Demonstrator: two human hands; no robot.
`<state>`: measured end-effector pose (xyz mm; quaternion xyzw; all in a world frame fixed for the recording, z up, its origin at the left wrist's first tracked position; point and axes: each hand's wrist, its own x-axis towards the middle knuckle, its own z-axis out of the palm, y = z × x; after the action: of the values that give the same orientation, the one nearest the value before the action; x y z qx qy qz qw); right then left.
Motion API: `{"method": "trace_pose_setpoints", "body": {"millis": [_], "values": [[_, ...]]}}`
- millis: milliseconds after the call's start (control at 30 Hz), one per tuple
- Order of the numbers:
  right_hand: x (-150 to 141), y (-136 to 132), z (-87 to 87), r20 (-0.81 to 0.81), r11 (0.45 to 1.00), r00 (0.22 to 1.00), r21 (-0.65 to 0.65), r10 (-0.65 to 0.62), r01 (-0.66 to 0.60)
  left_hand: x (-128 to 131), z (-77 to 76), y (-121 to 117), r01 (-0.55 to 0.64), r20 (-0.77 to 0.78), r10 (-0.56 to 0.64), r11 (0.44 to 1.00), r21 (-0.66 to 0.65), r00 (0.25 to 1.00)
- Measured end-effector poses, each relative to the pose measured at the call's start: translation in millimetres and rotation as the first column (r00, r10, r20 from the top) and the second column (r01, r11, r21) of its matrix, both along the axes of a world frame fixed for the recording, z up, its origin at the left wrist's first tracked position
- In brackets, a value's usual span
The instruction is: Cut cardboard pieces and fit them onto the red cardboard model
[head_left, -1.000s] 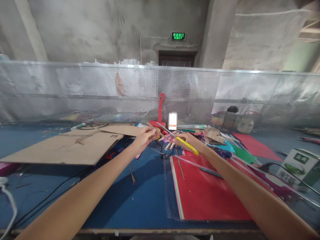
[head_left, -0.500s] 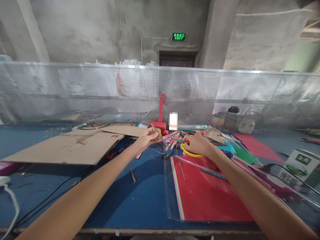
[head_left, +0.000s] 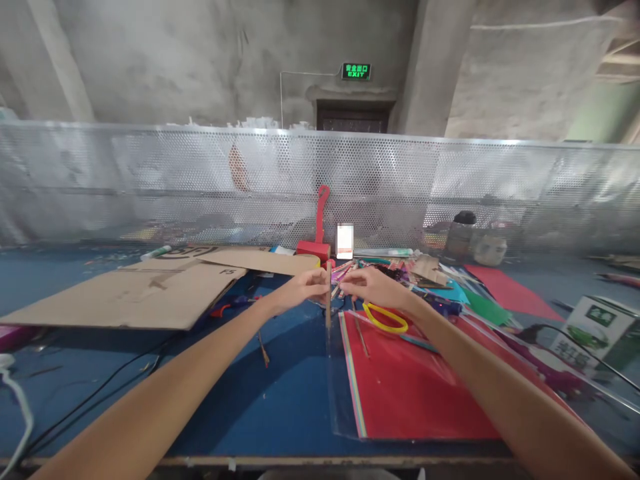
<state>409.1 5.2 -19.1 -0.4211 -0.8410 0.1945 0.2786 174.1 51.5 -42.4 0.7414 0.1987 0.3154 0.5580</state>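
My left hand (head_left: 309,287) pinches a narrow cardboard strip (head_left: 329,310), which stands nearly upright. My right hand (head_left: 373,287) is close by on the other side, its fingertips drawn together near the strip. I cannot tell whether they touch it. Below my right palm hangs the yellow handle loop (head_left: 386,320) of a pair of scissors, apparently still held in that hand; the blades are hidden. Beneath both hands lie several thin printed strips, partly covered. Red sheets (head_left: 420,393) in a clear sleeve lie under my right forearm.
Flat cardboard (head_left: 125,293) covers the left of the blue table (head_left: 260,413). A red roller tool (head_left: 314,251) stands at the back against the perforated metal screen (head_left: 270,180). At the right are a white and green box (head_left: 583,333), coloured paper and cables.
The strip has turned from slanted to nearly upright in my left hand. My right hand has moved left toward it, and the yellow scissors loop has dropped lower, the blades leaving view.
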Motion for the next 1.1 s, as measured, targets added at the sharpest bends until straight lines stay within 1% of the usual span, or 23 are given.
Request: {"method": "trace_pose_setpoints", "body": {"millis": [67, 133, 200, 267, 367, 467, 600, 700, 833, 933, 1100], "values": [[-11.8, -1.4, -3.5, -0.091, 1.0, 0.996, -0.004, 0.021, -0.022, 1.5, 1.5, -3.0, 0.014, -0.028, -0.013, 1.0, 0.023, 1.0], [-19.1, -0.9, -8.5, -0.157, 1.0, 0.988, -0.018, 0.002, -0.005, 2.5, 1.8, -4.0, 0.027, -0.037, -0.026, 0.999, 0.033, 0.999], [-22.2, 1.5, -13.3, -0.208, 0.999, 0.978, -0.039, -0.014, 0.006, 3.0, 1.2, -3.9, 0.034, -0.039, -0.032, 0.999, 0.035, 0.999], [-22.6, 4.6, -16.9, -0.231, 0.999, 0.973, -0.032, 0.001, -0.009, 3.0, 0.1, -3.1, 0.039, -0.041, -0.037, 0.999, 0.036, 0.998], [-22.4, 6.7, -18.8, -0.219, 0.999, 0.975, -0.02, 0.029, -0.034, 2.9, -1.5, -1.9, 0.042, -0.048, -0.04, 0.998, 0.047, 0.998], [-23.6, 5.4, -18.3, -0.172, 1.0, 0.985, -0.025, 0.014, -0.019, 3.2, -2.3, -1.4, 0.049, -0.063, -0.046, 0.998, 0.049, 0.997], [-23.2, 5.6, -18.6, -0.091, 0.999, 0.996, 0.041, 0.004, -0.001, 3.5, -1.9, -1.4, 0.057, -0.062, -0.055, 0.997, 0.041, 0.997], [-17.7, 8.1, -19.1, -0.023, 0.998, 1.0, 0.054, 0.015, -0.013, 3.0, -2.0, 0.1, -0.005, -0.043, 0.006, 1.0, 0.029, 0.999], [-9.3, 9.6, -19.2, 0.069, 0.997, 0.995, 0.027, 0.07, -0.072, 2.9, -5.2, 4.8, -0.144, -0.029, 0.143, 0.988, -0.048, 0.989], [-9.5, 10.1, -21.0, 0.015, 0.997, 0.997, -0.03, 0.078, -0.078, 5.4, -8.3, 8.8, -0.225, 0.02, 0.229, 0.969, -0.105, 0.973], [-17.9, 13.6, -27.2, -0.166, 0.992, 0.985, -0.115, 0.038, -0.057, 10.8, -10.4, 12.3, -0.273, 0.149, 0.3, 0.946, -0.175, 0.942]]}}
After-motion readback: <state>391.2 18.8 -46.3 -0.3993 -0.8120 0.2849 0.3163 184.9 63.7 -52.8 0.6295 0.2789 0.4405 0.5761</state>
